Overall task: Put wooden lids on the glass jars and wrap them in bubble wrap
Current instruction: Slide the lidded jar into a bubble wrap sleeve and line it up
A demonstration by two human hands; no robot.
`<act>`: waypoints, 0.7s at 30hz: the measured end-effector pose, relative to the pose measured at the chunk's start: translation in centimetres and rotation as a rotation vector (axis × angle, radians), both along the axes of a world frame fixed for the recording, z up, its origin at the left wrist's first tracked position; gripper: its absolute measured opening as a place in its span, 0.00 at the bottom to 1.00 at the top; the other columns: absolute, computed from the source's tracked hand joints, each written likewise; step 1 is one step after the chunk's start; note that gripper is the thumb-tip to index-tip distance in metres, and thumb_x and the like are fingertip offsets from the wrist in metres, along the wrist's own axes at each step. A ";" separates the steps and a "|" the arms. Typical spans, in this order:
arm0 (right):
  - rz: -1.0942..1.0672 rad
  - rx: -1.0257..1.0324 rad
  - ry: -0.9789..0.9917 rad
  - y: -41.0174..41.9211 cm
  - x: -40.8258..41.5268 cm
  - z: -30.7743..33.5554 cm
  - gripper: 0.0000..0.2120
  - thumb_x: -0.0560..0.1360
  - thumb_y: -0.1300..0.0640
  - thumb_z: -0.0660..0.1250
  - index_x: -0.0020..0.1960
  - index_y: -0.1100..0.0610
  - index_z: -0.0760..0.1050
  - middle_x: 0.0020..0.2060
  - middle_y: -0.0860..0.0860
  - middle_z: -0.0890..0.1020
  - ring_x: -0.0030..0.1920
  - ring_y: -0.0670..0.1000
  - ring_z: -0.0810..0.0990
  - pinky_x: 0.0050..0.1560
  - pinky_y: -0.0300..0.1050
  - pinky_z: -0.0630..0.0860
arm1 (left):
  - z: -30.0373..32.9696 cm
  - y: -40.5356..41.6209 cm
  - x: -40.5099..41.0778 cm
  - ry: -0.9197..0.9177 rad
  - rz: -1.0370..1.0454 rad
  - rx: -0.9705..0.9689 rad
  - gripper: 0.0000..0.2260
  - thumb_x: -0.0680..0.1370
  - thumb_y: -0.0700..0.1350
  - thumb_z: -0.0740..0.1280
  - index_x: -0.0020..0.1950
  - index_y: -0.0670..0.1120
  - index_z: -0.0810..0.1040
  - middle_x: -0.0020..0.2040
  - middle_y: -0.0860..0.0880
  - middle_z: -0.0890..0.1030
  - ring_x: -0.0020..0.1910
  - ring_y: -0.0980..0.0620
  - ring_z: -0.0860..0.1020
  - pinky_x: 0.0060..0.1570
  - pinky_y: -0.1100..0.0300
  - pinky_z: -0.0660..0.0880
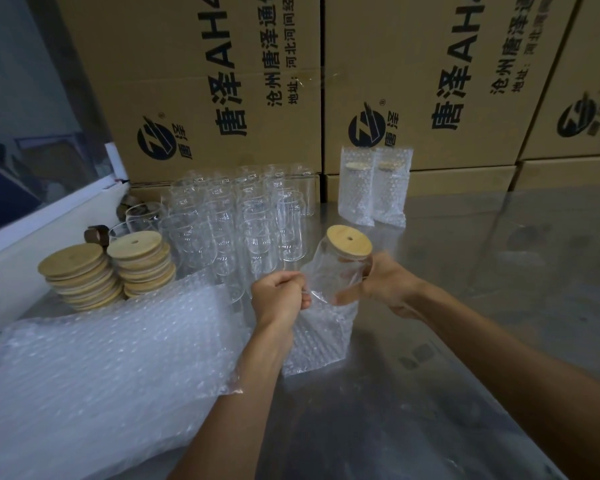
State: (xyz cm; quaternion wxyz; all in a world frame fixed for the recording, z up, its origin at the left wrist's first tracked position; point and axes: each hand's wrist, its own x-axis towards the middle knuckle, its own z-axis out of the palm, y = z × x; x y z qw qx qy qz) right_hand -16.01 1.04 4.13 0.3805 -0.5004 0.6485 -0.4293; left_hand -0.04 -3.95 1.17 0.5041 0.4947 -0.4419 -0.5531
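A lidded glass jar [340, 268] tilts above the steel table [465, 271], its base entering a bubble-wrap bag [317, 337] — the right hand [383, 285] grips the jar, the left hand [279, 294] pinches the bag's mouth. Bare jars [243, 216] and stacked wooden lids [108, 271] stand to the left.

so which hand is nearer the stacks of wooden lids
Left. The left hand grips the bubble bag's rim, on the side of the lid stacks. The right hand holds the lidded jar, farther from the stacks.
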 end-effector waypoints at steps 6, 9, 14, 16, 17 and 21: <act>-0.050 0.058 -0.088 -0.7 -0.8 -0.4 0.21 0.71 0.77 0.69 0.62 0.63 0.79 0.47 0.58 0.79 0.44 0.51 0.78 0.45 0.42 0.78 | -0.2 0.0 0.7 -0.017 0.047 0.013 0.07 0.77 0.32 0.68 0.42 0.42 0.82 0.29 0.50 0.79 0.25 0.56 0.76 0.30 0.64 0.76; -0.121 0.010 -0.152 -0.6 -0.5 -0.4 0.12 0.74 0.77 0.65 0.52 0.65 0.80 0.41 0.58 0.79 0.38 0.49 0.77 0.35 0.38 0.78 | 0.2 0.1 0.9 -0.026 0.050 0.012 0.07 0.76 0.33 0.68 0.42 0.41 0.83 0.29 0.49 0.79 0.25 0.56 0.75 0.32 0.63 0.77; -0.196 -0.034 -0.143 -0.7 -0.2 0.7 0.10 0.76 0.76 0.64 0.53 0.69 0.80 0.47 0.62 0.81 0.42 0.51 0.78 0.31 0.35 0.77 | 1.2 0.3 0.9 0.003 0.047 -0.005 0.07 0.77 0.33 0.67 0.42 0.41 0.82 0.30 0.48 0.78 0.25 0.56 0.74 0.31 0.63 0.76; -0.206 -0.051 -0.142 -0.8 -0.2 1.4 0.10 0.76 0.76 0.64 0.53 0.68 0.80 0.46 0.61 0.82 0.42 0.51 0.79 0.31 0.35 0.77 | 1.8 0.5 0.8 0.026 0.053 -0.018 0.05 0.77 0.33 0.68 0.44 0.40 0.82 0.30 0.48 0.78 0.25 0.55 0.74 0.30 0.63 0.75; -0.209 -0.062 -0.147 -0.8 -0.1 1.8 0.10 0.75 0.76 0.64 0.52 0.67 0.80 0.44 0.61 0.82 0.41 0.51 0.79 0.31 0.35 0.77 | 2.1 0.6 0.8 0.040 0.056 -0.028 0.04 0.77 0.33 0.68 0.46 0.39 0.82 0.30 0.48 0.78 0.25 0.55 0.74 0.29 0.64 0.75; -0.219 -0.113 -0.170 -0.8 0.0 3.5 0.10 0.76 0.75 0.66 0.46 0.61 0.80 0.39 0.57 0.82 0.36 0.50 0.79 0.30 0.35 0.77 | 3.6 1.0 0.7 0.085 0.064 -0.068 0.06 0.77 0.33 0.67 0.44 0.40 0.82 0.28 0.49 0.78 0.25 0.54 0.74 0.28 0.65 0.74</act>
